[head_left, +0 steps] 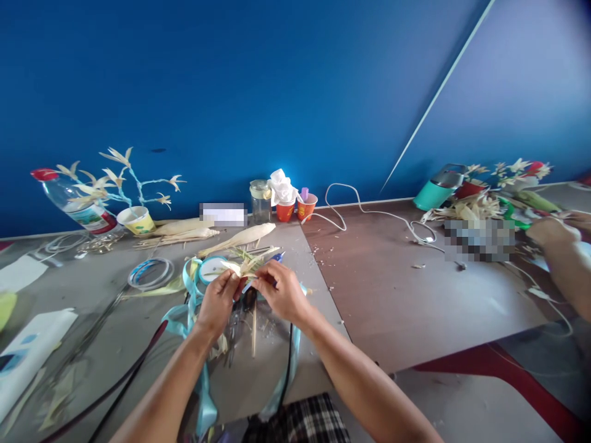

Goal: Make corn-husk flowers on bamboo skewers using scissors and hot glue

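Observation:
Both my hands meet over the grey table (115,320), pinching a small flower of pale corn-husk strips (247,263). My left hand (217,301) grips its left side with closed fingers. My right hand (279,290) pinches the right side, thumb against fingers. A light blue ribbon (203,394) trails from under my hands toward me. A wooden stick (253,335) and dark tools lie on the table just below my hands.
Whole corn husks (240,237), a wire coil (150,272), a plastic bottle (78,206), a yellow cup with a husk-flower branch (136,218), a jar (261,200) and orange cups (307,206) stand behind. A white cable (369,212) crosses the brown table. Another person's arm (561,258) works at the right beside a teal jug (436,187).

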Tool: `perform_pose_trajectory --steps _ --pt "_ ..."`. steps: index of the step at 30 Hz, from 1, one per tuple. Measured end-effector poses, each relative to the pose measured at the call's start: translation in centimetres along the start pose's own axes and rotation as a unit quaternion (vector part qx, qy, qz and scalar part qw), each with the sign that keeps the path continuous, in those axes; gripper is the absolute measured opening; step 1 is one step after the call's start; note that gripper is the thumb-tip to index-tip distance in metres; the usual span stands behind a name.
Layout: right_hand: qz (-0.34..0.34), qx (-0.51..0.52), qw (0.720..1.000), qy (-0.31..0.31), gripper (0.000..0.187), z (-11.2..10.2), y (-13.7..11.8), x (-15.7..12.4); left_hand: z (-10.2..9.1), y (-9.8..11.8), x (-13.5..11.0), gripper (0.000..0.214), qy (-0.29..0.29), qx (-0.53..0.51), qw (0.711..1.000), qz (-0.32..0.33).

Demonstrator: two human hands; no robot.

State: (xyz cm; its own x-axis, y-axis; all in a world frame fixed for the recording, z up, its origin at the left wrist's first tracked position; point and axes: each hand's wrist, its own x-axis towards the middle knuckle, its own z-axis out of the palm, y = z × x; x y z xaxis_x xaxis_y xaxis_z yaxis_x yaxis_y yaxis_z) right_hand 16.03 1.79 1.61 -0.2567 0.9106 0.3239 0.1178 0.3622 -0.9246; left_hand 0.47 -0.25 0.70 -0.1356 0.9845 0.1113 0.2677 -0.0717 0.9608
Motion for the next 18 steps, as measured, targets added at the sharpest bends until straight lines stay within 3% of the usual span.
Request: perform_pose_trajectory --steps 4,6,9,12,18 --pt "0.109 0.241 0.964 0.01 0.026 -0.6 -0.3 0.4 0.3 0.6 -0.1 0.039 -0.035 -0.036 0.998 -0.043" --pt "0.135 0.301 0.944 -0.015 0.035 -0.8 -0.4 0.6 0.4 1.0 -0.2 0.04 -0.052 -0.024 0.997 -0.046" --pt "0.161 0.315 0.934 -0.051 0.035 -1.0 -0.5 0.7 0.3 1.1 -0.1 0.04 -0.075 0.017 0.997 -0.017" --pt "0.205 0.326 0.922 -0.046 0.026 -0.9 -0.1 0.8 -0.1 0.6 0.1 0.038 -0.109 0.062 0.992 0.022" --pt "0.295 0.383 0.873 -0.063 0.027 -1.1 1.0 1.0 -0.8 -0.3 -0.2 0.037 -0.158 0.064 0.983 0.066"
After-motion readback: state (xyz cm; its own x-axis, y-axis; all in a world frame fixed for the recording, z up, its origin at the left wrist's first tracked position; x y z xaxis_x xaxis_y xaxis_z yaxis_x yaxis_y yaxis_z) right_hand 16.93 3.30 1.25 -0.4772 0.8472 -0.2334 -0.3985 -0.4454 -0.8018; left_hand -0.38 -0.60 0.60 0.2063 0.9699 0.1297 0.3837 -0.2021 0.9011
